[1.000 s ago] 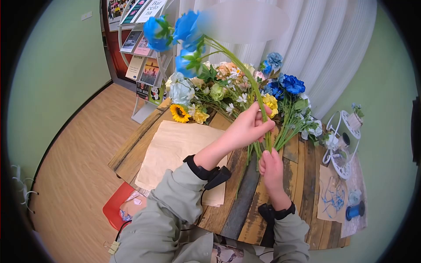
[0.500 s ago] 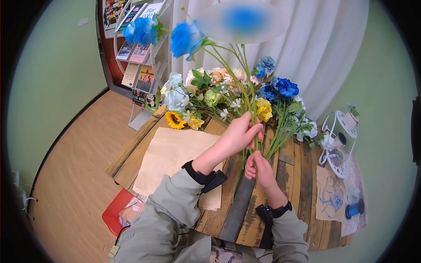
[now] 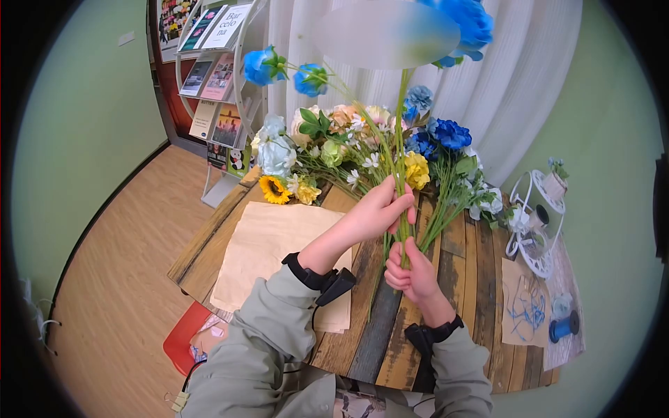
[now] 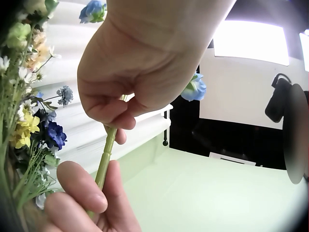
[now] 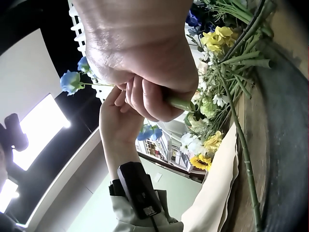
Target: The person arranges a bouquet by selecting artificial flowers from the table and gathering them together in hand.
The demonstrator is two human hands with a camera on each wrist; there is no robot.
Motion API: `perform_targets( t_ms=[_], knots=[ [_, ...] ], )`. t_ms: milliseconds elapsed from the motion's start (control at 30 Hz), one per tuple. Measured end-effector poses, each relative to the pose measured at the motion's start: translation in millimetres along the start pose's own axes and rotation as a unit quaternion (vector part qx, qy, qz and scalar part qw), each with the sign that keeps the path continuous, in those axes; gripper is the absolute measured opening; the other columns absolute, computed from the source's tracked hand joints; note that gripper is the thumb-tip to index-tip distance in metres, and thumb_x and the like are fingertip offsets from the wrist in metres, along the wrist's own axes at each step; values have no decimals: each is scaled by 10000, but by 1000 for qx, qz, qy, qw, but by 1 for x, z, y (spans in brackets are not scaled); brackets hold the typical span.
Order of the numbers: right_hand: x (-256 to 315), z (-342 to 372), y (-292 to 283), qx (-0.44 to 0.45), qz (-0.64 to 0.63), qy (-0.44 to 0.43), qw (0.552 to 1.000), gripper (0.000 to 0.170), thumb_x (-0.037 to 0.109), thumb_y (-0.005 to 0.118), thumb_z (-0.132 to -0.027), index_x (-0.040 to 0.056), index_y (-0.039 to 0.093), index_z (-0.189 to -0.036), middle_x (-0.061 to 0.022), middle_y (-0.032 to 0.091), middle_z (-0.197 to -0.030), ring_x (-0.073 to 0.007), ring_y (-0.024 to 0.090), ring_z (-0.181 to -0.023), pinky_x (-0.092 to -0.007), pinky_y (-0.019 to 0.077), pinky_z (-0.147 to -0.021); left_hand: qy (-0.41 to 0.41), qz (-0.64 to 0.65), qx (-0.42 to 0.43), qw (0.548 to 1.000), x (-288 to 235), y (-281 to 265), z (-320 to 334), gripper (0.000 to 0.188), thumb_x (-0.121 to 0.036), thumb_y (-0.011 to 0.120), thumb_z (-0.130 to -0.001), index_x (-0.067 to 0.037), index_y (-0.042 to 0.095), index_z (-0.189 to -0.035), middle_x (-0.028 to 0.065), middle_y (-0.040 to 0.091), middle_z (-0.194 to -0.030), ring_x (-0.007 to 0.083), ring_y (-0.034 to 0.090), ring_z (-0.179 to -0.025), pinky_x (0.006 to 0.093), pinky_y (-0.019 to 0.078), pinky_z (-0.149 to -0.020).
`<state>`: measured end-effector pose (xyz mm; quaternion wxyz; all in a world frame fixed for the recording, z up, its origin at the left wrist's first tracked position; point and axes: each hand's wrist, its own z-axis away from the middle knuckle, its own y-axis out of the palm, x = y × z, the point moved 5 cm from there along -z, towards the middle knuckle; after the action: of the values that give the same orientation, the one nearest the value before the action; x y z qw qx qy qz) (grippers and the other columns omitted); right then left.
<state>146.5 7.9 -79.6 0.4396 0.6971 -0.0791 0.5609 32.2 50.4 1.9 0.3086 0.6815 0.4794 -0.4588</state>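
Blue-flowered, held upright over the table (image 3: 369, 348), likely mid-bunching
Gripping the stems (image 3: 399, 143) with left hand (image 3: 382, 210) above, right hand (image 3: 416, 273) below, fingers curled round on both; next probably calls for a firm lower grip while evening out above. Seen plainly in the right wrist view, hard to make out from the head: a blunt stem end (image 5: 181, 103); only from the head, at right, a blue spool (image 3: 564, 326)

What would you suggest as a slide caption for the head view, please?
Left hand and right hand grip green stems of blue flowers above a wooden table.
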Motion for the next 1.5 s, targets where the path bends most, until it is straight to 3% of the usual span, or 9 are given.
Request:
perform_targets(
  t_ms=[233, 500, 1000, 1100, 1200, 1333, 1400, 1433, 1500],
  knots=[
    [-3, -1, 2, -30, 45, -14, 998, 425, 435, 275, -988, 67, 416, -828, 30, 306, -541, -63, 252, -414, -200, 213, -386, -6, -46, -18, 999, 1, 3, 2, 129, -175, 454, -946, -56, 406, -963, 25, 577, -717, 75, 445, -459, 209, 366, -426],
    [5, 0, -8, -166, 204, -169, 950, 361, 382, 342, -984, 61, 415, -835, 18, 324, -568, -67, 255, -432, -220, 221, -405, -3, -99, -48, 994, 1, 6, 2, 180, -171, 504, -913, -19, 408, -908, 59, 595, -704, 127, 514, -474, 257, 416, -447],
    [1, 7, 6, 79, -112, -54, 989, 411, 381, 304, -992, 114, 334, -682, 44, 270, -510, -73, 238, -414, -237, 201, -392, -11, 71, 128, 989, -16, 18, 9, 170, -201, 472, -951, -49, 467, -1028, 49, 619, -855, 61, 482, -522, 199, 393, -473],
    [5, 4, 5, -34, 39, -80, 995, 407, 382, 307, -991, 94, 397, -717, 16, 356, -519, -104, 334, -437, -241, 275, -417, -9, -40, 48, 998, -20, 16, 12, 149, -186, 452, -957, -44, 481, -993, -3, 579, -760, 46, 466, -516, 178, 369, -459],
    [30, 1, -10, -119, 375, -269, 879, 365, 331, 395, -971, 6, 525, -865, -45, 570, -721, -127, 548, -639, -249, 436, -582, 13, -63, -17, 998, -34, 9, 15, 137, -164, 427, -965, -36, 471, -984, 2, 551, -747, 46, 454, -509, 181, 350, -441],
    [57, -7, -98, -274, 436, -250, 820, 246, 253, 545, -897, 11, 521, -935, -78, 607, -788, -197, 592, -682, -339, 475, -642, 21, -57, -76, 995, -46, -15, 19, 122, -144, 424, -956, -37, 470, -992, 11, 553, -722, 53, 459, -475, 183, 346, -422],
    [70, -6, -134, -422, 631, -142, 636, 345, 299, 574, -859, 0, 484, -1007, -135, 621, -816, -301, 621, -737, -408, 490, -672, 39, -56, -100, 993, -53, -24, 21, 117, -135, 419, -957, -35, 466, -993, 20, 553, -727, 53, 458, -473, 181, 341, -412],
    [71, -9, -140, -426, 630, -144, 633, 345, 299, 574, -859, 0, 484, -1007, -135, 621, -816, -301, 621, -737, -408, 490, -672, 42, -63, -113, 991, -57, -27, 23, 119, -133, 417, -958, -29, 457, -1000, 37, 553, -737, 64, 459, -467, 189, 344, -406],
    [65, -14, -161, -449, 713, 53, 536, 430, 314, 588, -822, -17, 439, -1052, -199, 627, -871, -368, 621, -817, -454, 495, -706, 48, -39, -111, 992, -57, -31, 24, 119, -132, 416, -958, -30, 452, -1005, 47, 554, -744, 72, 464, -467, 190, 346, -405]
  ],
)
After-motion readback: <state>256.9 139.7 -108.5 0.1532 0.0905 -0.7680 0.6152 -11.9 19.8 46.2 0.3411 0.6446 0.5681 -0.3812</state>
